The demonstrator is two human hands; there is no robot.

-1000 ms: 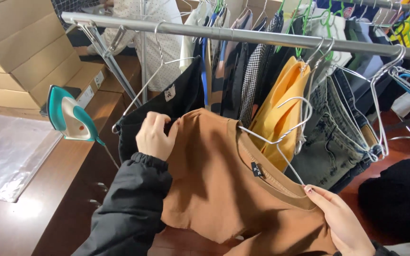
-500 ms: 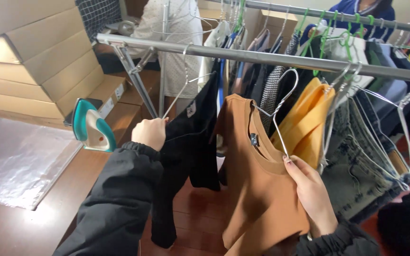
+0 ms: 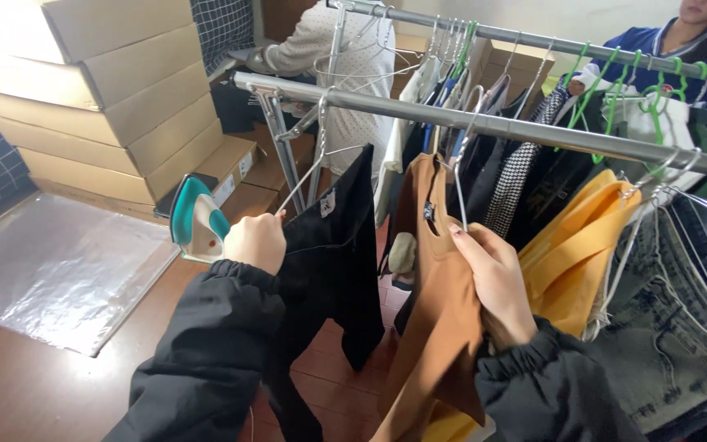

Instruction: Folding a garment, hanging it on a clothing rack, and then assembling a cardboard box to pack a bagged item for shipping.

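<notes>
My left hand (image 3: 255, 242) grips the lower wire of a hanger that carries a black garment (image 3: 333, 262); the hanger's hook rests on the grey clothes rail (image 3: 533, 131). My right hand (image 3: 493, 282) holds a brown top (image 3: 439, 327) on a white wire hanger (image 3: 458, 184), whose hook sits at the rail just right of the black garment. Both arms wear black padded sleeves.
Yellow, denim and checked clothes hang further right on the rail. A teal steam iron (image 3: 194, 219) stands on the wooden table beside a shiny plastic sheet (image 3: 59, 274). Cardboard boxes (image 3: 100, 98) stack at the left. Two other people stand behind a second rail.
The brown top went from spread out low in front of me up to the rail. My left hand left it and took hold of the black garment's hanger.
</notes>
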